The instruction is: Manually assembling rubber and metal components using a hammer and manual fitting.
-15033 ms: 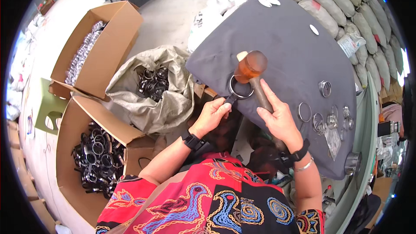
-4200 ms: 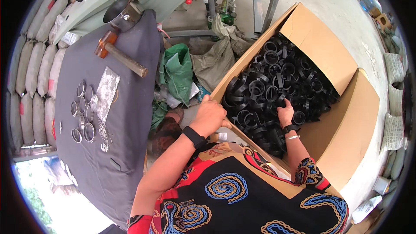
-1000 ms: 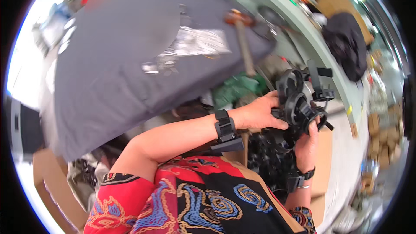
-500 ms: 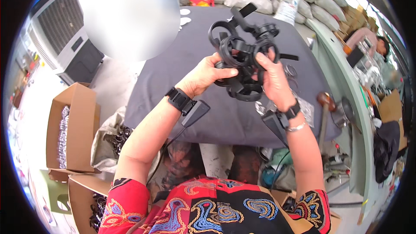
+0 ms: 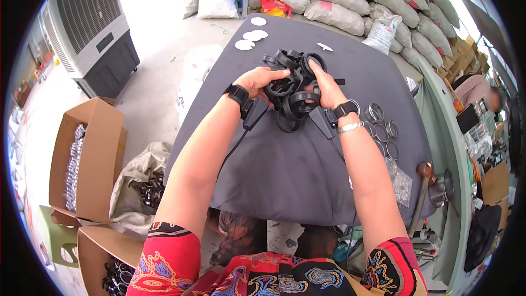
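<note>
Both my hands are around a bunch of black rings with tabs (image 5: 285, 85), low over or resting on the grey-covered table (image 5: 263, 175). My left hand (image 5: 256, 81) grips the bunch from its left side, thumb on top and fingers partly hidden beneath. On the other side my right hand (image 5: 327, 86) is closed on the rings, its thumb along a ring at the upper right. Several thin metal rings (image 5: 375, 114) lie on the table to the right of my right wrist.
White discs (image 5: 252, 35) lie at the table's far left. A wooden-handled mallet (image 5: 424, 172) and a metal pot (image 5: 441, 189) are at the right edge. Cardboard boxes (image 5: 98, 161) and a sack of dark parts (image 5: 134, 186) stand on the left. Stacked sacks (image 5: 339, 0) line the back.
The bunch of black rings has come down toward the table, and both hands have moved slightly left with it. The view has shifted, uncovering the metal rings and white discs.
</note>
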`<state>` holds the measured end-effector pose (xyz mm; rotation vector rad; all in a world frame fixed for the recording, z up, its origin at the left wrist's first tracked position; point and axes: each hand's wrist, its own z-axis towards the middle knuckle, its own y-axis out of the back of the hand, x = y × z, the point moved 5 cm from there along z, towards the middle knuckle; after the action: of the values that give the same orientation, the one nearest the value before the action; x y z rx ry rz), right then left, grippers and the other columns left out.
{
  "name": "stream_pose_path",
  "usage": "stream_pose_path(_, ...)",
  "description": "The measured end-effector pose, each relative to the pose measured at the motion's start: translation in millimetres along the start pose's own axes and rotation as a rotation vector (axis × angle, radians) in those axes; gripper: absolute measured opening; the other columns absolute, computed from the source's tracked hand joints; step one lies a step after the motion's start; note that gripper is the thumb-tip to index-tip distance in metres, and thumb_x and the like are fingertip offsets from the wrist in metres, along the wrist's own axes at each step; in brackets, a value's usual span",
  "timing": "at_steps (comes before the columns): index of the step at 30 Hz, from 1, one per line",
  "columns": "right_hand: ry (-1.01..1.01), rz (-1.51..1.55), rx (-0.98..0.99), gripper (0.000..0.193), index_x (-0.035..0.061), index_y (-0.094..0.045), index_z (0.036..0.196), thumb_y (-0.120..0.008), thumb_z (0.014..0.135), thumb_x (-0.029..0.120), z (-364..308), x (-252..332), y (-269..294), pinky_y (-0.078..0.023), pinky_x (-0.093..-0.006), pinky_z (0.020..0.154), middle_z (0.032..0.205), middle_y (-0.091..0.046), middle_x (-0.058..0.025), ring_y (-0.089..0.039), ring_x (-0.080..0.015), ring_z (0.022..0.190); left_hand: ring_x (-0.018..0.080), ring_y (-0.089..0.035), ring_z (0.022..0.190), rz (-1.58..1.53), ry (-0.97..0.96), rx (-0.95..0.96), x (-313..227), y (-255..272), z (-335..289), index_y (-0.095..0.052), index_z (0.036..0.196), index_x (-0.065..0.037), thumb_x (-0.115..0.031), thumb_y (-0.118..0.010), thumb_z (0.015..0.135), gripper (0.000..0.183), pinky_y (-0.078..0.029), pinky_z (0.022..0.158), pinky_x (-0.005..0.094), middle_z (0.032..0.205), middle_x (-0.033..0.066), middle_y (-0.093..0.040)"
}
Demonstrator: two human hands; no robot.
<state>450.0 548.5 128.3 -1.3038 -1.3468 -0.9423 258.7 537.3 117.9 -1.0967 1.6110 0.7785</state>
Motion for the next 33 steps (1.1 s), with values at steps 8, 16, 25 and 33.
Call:
stream_pose_path(8,0.105,-0.193,-0.299,0.071,-0.0176,-0.048,0.117,-0.049,0.095,0.05,77.1,-13.5,41.1,-0.056,-0.0451,0.063,0.104,-0.062,-0.0221,-0.066,-0.0298,0.084,0.0299,-0.07,0.07,0.251,0.016,-0.416,-2.7,23.2,36.8,-0.066,0.098,0.007,-0.057,-0.069,0.079,0.067,-0.059,0.062,0.0452,0.084,0.0152,-0.07)
stream_pose_path(16,0.109,-0.51,-0.457,0.067,-0.0157,-0.058,0.112,-0.045,0.097,0.048,13.8,17.2,47.1,-0.045,-0.0419,0.095,0.118,-0.06,-0.0303,-0.059,-0.0391,0.111,0.0345,-0.066,0.098,0.243,-0.03,-0.602,0.1,28.0,16.1,-0.058,0.117,0.011,-0.062,-0.066,0.077,0.083,-0.059,0.065,0.0466,0.111,0.0227,-0.064)
stream_pose_path(25,0.467,-0.201,-0.467,0.05,-0.0059,-0.06,0.115,-0.053,0.097,0.04,-370.0,21.2,177.6,-0.053,-0.0307,0.08,0.099,-0.067,-0.0149,-0.067,-0.021,0.087,0.0388,-0.058,0.112,0.783,-0.637,-0.798,-25.3,-24.8,-56.0,-0.061,0.12,0.005,-0.046,-0.063,0.086,0.061,-0.043,0.096,0.0435,0.116,0.0261,-0.062)
stream_pose_path(33,-0.359,0.218,-1.499,0.034,0.0045,-0.054,0.07,-0.053,0.093,0.029,-798.9,-337.3,274.2,-0.047,-0.0297,0.044,0.059,-0.056,-0.0103,-0.055,-0.0196,0.045,0.0129,-0.063,0.098,0.313,-0.872,0.314,3.8,-333.8,-135.5,-0.06,0.123,-0.001,-0.008,-0.055,0.095,0.029,-0.049,0.081,0.026,0.108,0.0095,-0.066)
